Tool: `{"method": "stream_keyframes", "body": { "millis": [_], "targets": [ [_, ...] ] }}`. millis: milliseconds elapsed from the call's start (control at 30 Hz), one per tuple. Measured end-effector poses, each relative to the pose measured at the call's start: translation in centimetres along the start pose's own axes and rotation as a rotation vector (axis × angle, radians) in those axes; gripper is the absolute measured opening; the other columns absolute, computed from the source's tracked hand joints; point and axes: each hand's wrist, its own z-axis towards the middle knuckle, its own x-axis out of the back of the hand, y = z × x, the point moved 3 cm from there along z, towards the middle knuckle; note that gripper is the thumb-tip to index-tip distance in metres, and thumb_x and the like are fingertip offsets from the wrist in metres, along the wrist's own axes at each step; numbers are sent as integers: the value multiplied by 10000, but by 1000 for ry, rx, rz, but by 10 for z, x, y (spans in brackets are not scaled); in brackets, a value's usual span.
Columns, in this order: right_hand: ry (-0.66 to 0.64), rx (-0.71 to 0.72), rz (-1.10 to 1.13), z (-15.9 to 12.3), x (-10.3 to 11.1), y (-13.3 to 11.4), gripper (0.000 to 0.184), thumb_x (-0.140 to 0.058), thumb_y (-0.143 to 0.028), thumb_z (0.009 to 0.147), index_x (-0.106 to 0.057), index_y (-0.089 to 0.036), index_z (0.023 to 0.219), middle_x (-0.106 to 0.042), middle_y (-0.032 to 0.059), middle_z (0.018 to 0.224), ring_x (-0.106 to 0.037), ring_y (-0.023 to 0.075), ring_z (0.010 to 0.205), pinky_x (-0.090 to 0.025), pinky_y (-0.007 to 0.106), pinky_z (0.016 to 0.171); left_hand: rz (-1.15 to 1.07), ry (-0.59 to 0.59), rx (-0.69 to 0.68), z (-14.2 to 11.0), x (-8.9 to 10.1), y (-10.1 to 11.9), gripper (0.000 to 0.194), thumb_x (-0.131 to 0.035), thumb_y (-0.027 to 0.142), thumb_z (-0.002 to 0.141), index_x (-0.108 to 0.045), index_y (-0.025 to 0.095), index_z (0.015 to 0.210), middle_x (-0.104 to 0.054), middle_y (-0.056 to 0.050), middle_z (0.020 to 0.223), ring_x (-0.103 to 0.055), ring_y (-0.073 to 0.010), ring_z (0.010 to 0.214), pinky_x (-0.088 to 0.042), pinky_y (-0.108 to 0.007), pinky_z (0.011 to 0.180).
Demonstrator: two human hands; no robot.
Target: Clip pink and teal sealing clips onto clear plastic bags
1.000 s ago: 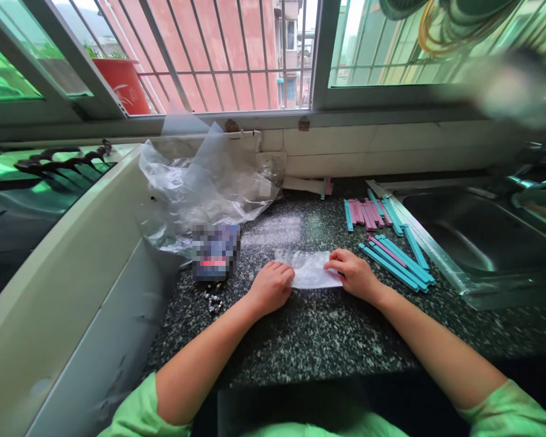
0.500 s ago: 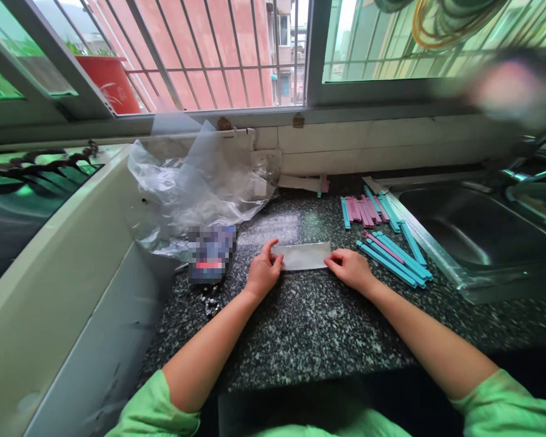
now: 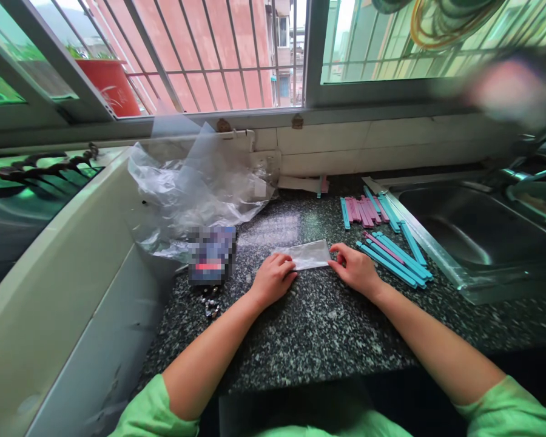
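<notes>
A small flat strip of clear plastic, like a folded bag (image 3: 312, 254), lies on the speckled counter between my hands. My left hand (image 3: 273, 280) curls over its left end, fingers together, and covers that end. At the other end, my right hand (image 3: 352, 270) has its thumb and index finger apart, their tips at the strip's right edge. Several long, thin teal sealing clips (image 3: 394, 262) lie just right of my right hand, with a pink one among them. Behind these sits a group of pink clips (image 3: 363, 211) with more teal ones.
Crumpled clear plastic (image 3: 195, 188) spreads over the back left. A phone (image 3: 213, 255) with a beaded strap (image 3: 210, 302) lies left of my left hand. On the right is a metal sink (image 3: 477, 224); a raised pale ledge (image 3: 59, 267) borders the left.
My left hand has shifted right and closed over the strip's left end. The strip has tilted, its right end higher. My right thumb and index finger have spread apart.
</notes>
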Motion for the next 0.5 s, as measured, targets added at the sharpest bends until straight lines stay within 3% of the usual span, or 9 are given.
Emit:
{"method": "stream_keyframes", "body": {
  "millis": [67,133,333,400,500],
  "targets": [
    [-3,198,-85,-2,2,-5,108,-536,-220,799,-608,-197,877,-610,31,757,-554,146,684,-372,243,601,-15,-2,9,0,0,-2,123,-521,215,801,-630,189,851,-619,-78,938,-556,-200,877,-462,-366,804],
    [-15,307,-205,-3,1,-10,114,-519,-202,815,-632,-192,808,-598,55,776,-529,158,717,-364,257,620,-25,-20,0,0,1,-2,130,-513,212,805,-632,186,847,-626,-81,936,-559,-202,871,-461,-364,800],
    [15,323,-374,0,-8,-11,213,-461,-128,837,-601,-169,681,-572,61,703,-486,149,670,-330,256,576,-33,-36,123,-5,6,7,174,-505,269,812,-646,168,829,-655,-78,774,-580,-204,757,-450,-364,746],
    [52,391,-340,0,-9,-14,239,-432,-107,844,-598,-174,686,-565,48,696,-478,134,652,-332,242,572,-81,12,200,-8,12,8,189,-516,271,803,-636,173,909,-649,-60,733,-581,-188,720,-454,-352,736],
    [150,569,-254,-6,-4,-23,271,-383,-130,877,-612,-184,743,-577,37,712,-485,121,648,-356,235,582,-152,175,247,-11,25,4,263,-547,277,781,-595,183,1022,-643,-80,925,-573,-208,900,-440,-373,837]
  ]
}}
